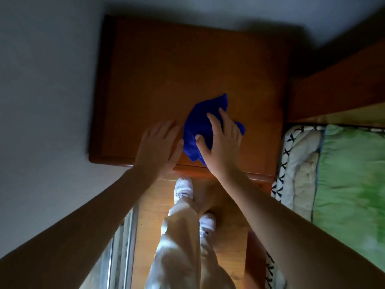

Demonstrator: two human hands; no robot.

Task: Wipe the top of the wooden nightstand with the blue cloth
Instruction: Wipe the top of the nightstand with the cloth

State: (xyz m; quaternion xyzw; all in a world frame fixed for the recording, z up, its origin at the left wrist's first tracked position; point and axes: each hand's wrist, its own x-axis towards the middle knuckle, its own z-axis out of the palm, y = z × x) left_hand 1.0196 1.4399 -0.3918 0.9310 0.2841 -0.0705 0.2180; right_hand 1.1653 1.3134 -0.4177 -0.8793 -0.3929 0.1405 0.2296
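Blue cloth (198, 126) lies bunched near the front edge of the wooden bench (166, 69) (right of centre) under the right grip (223, 142), whose spread fingers seem to press, not clutch. Left grip (158, 144) rests flat, released, beside it.

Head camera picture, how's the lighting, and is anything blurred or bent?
In the head view the light is dim, with a dark shadow beyond the far edge of the nightstand; the left hand looks slightly smeared, the right hand and blue cloth somewhat sharper; the wide lens stretches both forearms toward the lower corners.
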